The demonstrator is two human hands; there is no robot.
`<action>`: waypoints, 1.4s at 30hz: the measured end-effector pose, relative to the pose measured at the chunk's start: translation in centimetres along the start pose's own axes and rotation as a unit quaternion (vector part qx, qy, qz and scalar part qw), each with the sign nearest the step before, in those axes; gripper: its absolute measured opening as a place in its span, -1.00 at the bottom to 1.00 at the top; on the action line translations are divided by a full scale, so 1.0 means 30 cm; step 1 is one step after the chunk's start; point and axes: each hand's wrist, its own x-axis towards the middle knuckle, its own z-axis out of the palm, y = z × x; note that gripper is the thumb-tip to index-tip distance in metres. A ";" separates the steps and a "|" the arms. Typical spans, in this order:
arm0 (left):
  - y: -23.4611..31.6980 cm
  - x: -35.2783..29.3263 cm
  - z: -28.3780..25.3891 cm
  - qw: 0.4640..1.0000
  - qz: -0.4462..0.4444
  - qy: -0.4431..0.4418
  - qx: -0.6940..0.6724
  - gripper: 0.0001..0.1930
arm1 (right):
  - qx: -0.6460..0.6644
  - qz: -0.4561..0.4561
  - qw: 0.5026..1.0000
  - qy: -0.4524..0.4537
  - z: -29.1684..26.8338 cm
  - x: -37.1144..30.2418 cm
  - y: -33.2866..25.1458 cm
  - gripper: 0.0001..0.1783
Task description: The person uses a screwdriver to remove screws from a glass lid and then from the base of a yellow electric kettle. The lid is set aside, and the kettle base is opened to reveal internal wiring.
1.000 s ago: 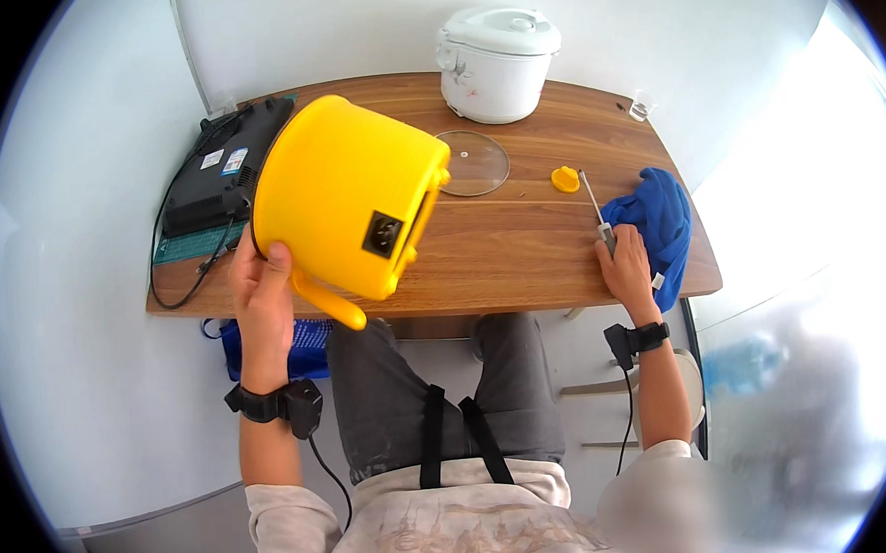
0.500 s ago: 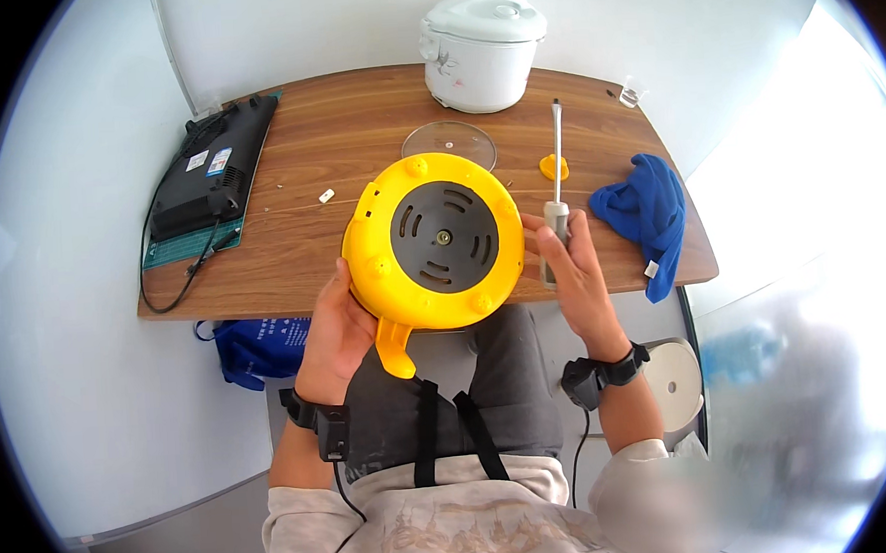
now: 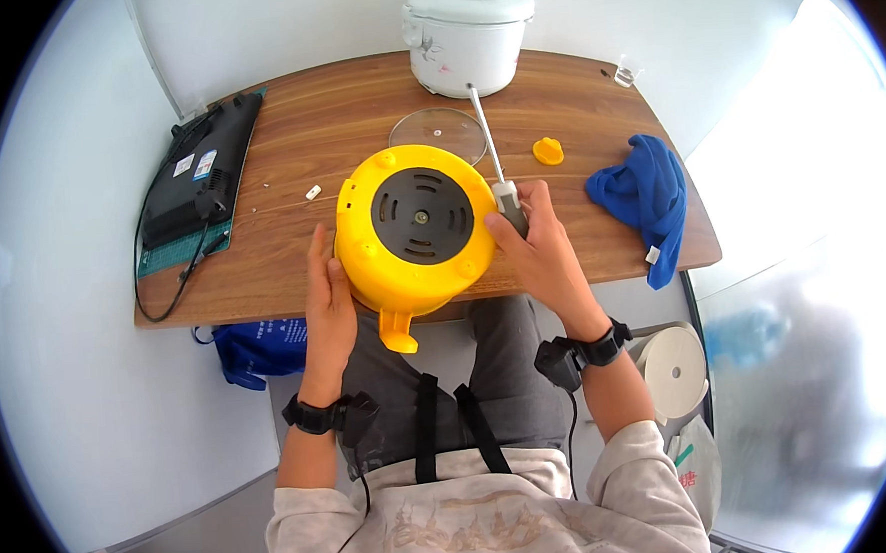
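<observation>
A yellow electric pot is held up over the table's front edge with its underside facing me, its short handle pointing down toward my lap. A dark grey vented plate with a screw at its centre fills the middle of the base. My left hand grips the pot at its left side, the fingers partly hidden behind it. In my right hand is a flat-blade screwdriver, grey-handled, its shaft pointing up and away. The right hand is close against the pot's right rim; whether its hidden fingers support the pot I cannot tell.
Behind the pot lie a glass lid, a yellow knob and a small white piece. A white rice cooker stands at the back. A black appliance is at left, a blue cloth and glass cup at right.
The pot has shifted slightly left and up in view. My right hand has moved left toward its rim, and the screwdriver now leans left. My left hand's fingers are straighter.
</observation>
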 end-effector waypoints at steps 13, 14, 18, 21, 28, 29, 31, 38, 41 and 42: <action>0.009 0.029 0.010 0.985 0.065 -0.004 0.161 -0.60 | -0.044 -0.015 0.999 -0.024 0.019 0.082 -0.029 -0.65; 0.008 0.030 0.008 0.986 0.060 -0.015 0.157 -0.60 | -0.053 -0.020 0.998 -0.025 0.018 0.086 -0.024 -0.65; 0.017 0.041 -0.001 0.984 0.048 -0.059 0.159 -0.58 | -0.068 -0.060 0.996 -0.004 0.014 0.085 -0.015 -0.67; 0.006 0.052 -0.045 0.982 0.031 -0.107 0.153 -0.56 | -0.061 -0.024 0.997 -0.027 0.008 0.085 -0.020 -0.69; 0.061 0.097 -0.093 0.982 -0.001 -0.128 0.136 -0.58 | -0.049 0.055 0.996 -0.055 -0.006 0.088 -0.055 -0.63; 0.074 0.106 -0.100 0.985 0.002 -0.112 0.129 -0.60 | -0.053 0.051 0.996 -0.049 -0.006 0.089 -0.055 -0.63; 0.083 0.129 -0.122 0.986 0.044 -0.091 0.135 -0.61 | -0.062 0.042 0.996 -0.040 -0.004 0.089 -0.056 -0.63; 0.221 0.221 -0.059 0.962 0.206 -0.119 0.134 -0.55 | -0.091 0.051 0.994 -0.035 0.000 0.082 -0.087 -0.65; 0.249 0.269 -0.015 0.922 0.263 -0.184 0.215 -0.49 | -0.088 0.057 0.994 -0.026 0.006 0.082 -0.101 -0.66; 0.257 0.278 0.000 0.904 0.282 -0.204 0.247 -0.48 | -0.092 0.056 0.994 -0.023 0.011 0.080 -0.096 -0.67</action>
